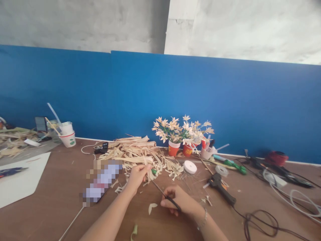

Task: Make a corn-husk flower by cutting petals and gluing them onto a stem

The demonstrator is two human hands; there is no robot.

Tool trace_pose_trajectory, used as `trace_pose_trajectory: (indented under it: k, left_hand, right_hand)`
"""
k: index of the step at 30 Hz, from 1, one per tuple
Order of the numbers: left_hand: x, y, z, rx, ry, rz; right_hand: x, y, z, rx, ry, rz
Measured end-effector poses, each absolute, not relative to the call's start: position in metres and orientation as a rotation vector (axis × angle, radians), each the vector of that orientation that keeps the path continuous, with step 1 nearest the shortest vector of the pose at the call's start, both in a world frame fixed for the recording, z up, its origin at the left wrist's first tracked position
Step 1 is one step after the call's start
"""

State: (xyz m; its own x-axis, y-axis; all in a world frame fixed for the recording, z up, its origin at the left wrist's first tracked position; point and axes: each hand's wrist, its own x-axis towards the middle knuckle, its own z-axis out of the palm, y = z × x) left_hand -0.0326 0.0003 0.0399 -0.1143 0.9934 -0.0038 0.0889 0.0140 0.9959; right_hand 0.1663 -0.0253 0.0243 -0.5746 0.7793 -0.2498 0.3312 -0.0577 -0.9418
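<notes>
My right hand (175,199) is closed round the handles of black scissors (160,189), whose blades point up and left toward my other hand. Pinched fingers of my left hand (137,177) meet at the edge of a heap of pale dried husk strips (135,147); what they hold is too small to name. A green piece (153,171) shows just right of those fingertips. On the brown table below lies a small pale two-lobed cut piece (152,208), with a curled greenish scrap (134,231) nearer the front edge.
Red cups (173,149) hold pale flowers at the back. A white ribbon roll (190,167), clear tape roll (221,170) and black glue gun (220,189) with its cord lie to the right. Leftward are a blurred-out phone (102,182), a white board (22,177) and a white cup (67,138).
</notes>
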Motion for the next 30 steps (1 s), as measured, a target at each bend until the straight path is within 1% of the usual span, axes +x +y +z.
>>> trace_pose_trajectory:
  k: [14,30]
  left_hand:
    - [-0.0315,0.0014,0.0380,1.215,1.431,1.303]
    - [-0.0319,0.0027,0.0335,1.239,1.410,1.231]
  right_hand:
    - [0.1643,-0.0254,0.0248,-1.275,-1.886,1.613]
    - [0.1634,-0.0283,0.0343,-1.290,-1.905,1.585]
